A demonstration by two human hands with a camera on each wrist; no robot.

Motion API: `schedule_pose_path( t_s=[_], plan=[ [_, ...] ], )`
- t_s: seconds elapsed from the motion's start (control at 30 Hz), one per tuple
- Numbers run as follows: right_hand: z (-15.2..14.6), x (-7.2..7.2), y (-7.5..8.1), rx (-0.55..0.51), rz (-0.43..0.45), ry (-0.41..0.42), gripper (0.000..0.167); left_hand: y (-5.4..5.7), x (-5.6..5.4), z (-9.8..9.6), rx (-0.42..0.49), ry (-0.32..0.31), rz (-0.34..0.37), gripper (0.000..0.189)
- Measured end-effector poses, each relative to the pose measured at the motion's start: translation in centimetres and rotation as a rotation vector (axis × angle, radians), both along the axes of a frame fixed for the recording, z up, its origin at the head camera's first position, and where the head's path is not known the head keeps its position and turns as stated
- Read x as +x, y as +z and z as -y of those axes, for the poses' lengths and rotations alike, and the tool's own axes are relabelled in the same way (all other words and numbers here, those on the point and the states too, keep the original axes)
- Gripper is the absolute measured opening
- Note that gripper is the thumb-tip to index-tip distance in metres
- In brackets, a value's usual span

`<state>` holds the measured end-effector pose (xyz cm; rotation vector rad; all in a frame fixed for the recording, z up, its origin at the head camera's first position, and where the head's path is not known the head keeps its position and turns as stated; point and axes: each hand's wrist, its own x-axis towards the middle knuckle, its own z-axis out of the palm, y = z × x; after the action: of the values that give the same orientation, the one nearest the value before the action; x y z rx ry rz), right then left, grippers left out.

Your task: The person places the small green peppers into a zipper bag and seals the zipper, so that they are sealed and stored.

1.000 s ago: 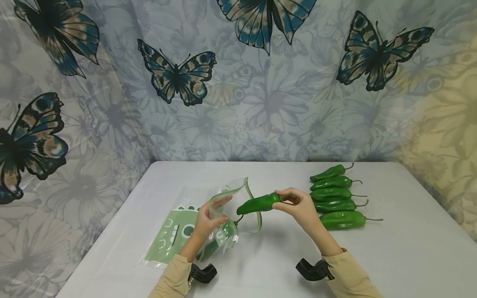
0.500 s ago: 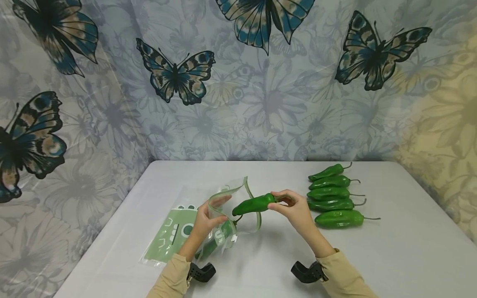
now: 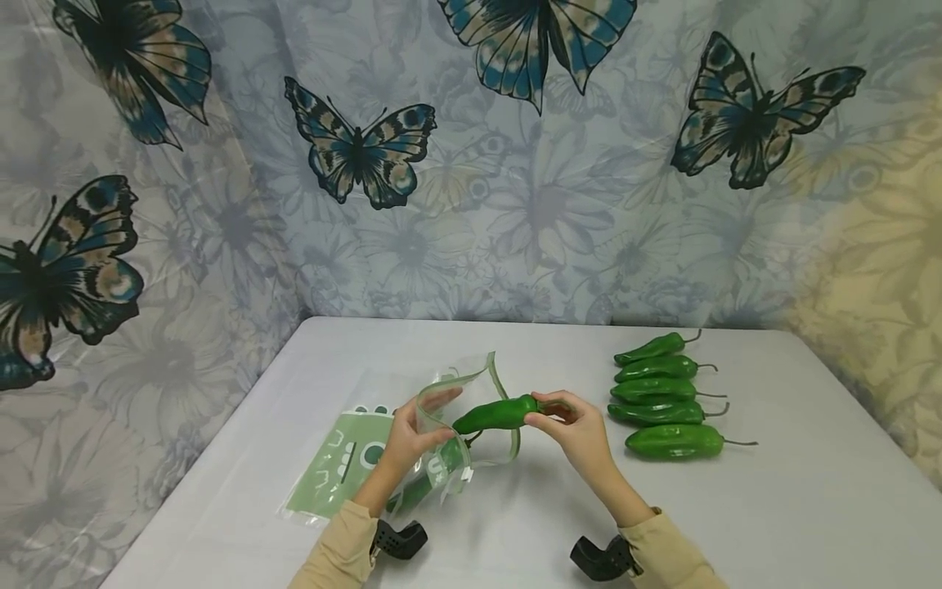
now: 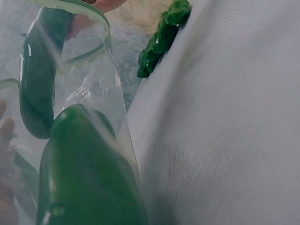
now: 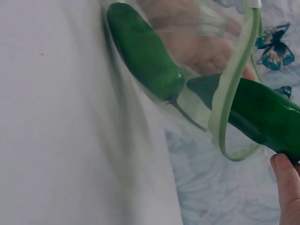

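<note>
In the head view my left hand (image 3: 415,433) holds a clear zip bag (image 3: 508,380) by its green-edged mouth, which gapes toward the right. One green pepper (image 5: 145,56) lies inside the bag, its stem toward the opening. My right hand (image 3: 574,425) pinches a second green pepper (image 3: 496,415) at its stem end. That pepper's tip has passed through the bag's mouth, as the right wrist view also shows. Through the clear plastic in the left wrist view, both the held pepper (image 4: 40,75) and the bagged pepper (image 4: 89,173) are visible.
Several green peppers (image 3: 673,442) lie in a row on the right of the white table (image 3: 773,515), stems pointing right. A flat plastic bag with a green printed face (image 3: 324,474) lies at the left. A butterfly-patterned cloth (image 3: 545,213) hangs behind the table.
My right hand has moved left, bringing the pepper's tip farther into the bag's mouth. My left hand keeps its hold on the bag. The head view has shifted slightly.
</note>
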<state>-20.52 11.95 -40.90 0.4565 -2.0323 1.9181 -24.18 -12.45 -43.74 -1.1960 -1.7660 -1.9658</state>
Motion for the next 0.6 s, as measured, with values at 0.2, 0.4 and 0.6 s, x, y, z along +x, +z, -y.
schedule_pose_path(
  t_s=[0.2, 0.4, 0.6],
  plan=[
    [0.3, -0.2, -0.3, -0.018, -0.013, 0.004, 0.024, 1.1, 0.6, -0.3, -0.012, -0.007, -0.019, 0.06],
    [0.7, -0.2, -0.4, -0.032, -0.073, 0.043, 0.022, 2.1, 1.2, -0.4, -0.016, -0.004, -0.018, 0.058],
    [0.9, -0.2, -0.4, -0.023, -0.073, 0.046, 0.021, 1.6, 1.0, -0.3, -0.023, -0.008, -0.003, 0.06]
  ],
)
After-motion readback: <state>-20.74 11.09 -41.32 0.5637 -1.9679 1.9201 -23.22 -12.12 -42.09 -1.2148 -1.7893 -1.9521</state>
